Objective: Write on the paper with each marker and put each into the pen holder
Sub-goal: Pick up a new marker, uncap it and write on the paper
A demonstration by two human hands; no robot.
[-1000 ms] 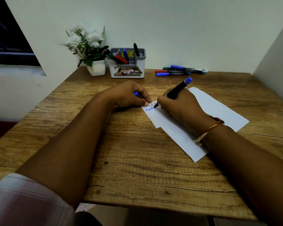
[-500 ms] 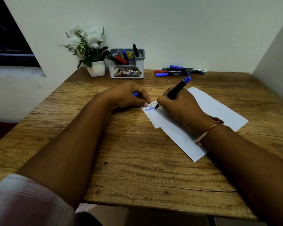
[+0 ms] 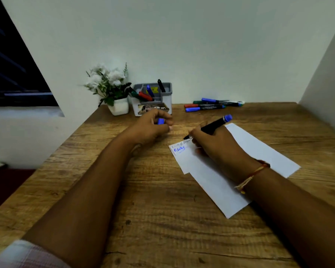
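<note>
A: Where's the marker?
B: In the right hand point(image 3: 219, 146), centre-right of the frame. Fingers and thumb are curled round the black barrel of the marker point(image 3: 211, 125), low down near the tip. Its blue end points up and to the right.
A: And the tip?
B: Down-left, at the upper-left corner of the paper point(image 3: 211, 176), just above the writing point(image 3: 179, 148), which is a dark line over a blue word. I can't tell whether the tip touches the sheet.
A: The left hand?
B: The left hand point(image 3: 149, 128) is just above centre, off the paper and a bit blurred. Its fingers are curled round a blue cap point(image 3: 160, 121), which shows between them.
A: And the holder?
B: The holder point(image 3: 136, 111) stands at the far edge of the table point(image 3: 162, 209) by the wall, upper centre. The left hand hides its lower right corner. Four stowed markers point(image 3: 145, 96) stick out of it: green, red, blue and black.
A: Any others?
B: Loose markers point(image 3: 211, 105) lie bunched to the right of the holder, well apart from the paper.
A: Anything else?
B: A plant point(image 3: 108, 84) in a white pot is just left of the holder. There's a thread point(image 3: 251, 175) round the right wrist and a checked sleeve point(image 3: 27, 254) in the lower left corner.
</note>
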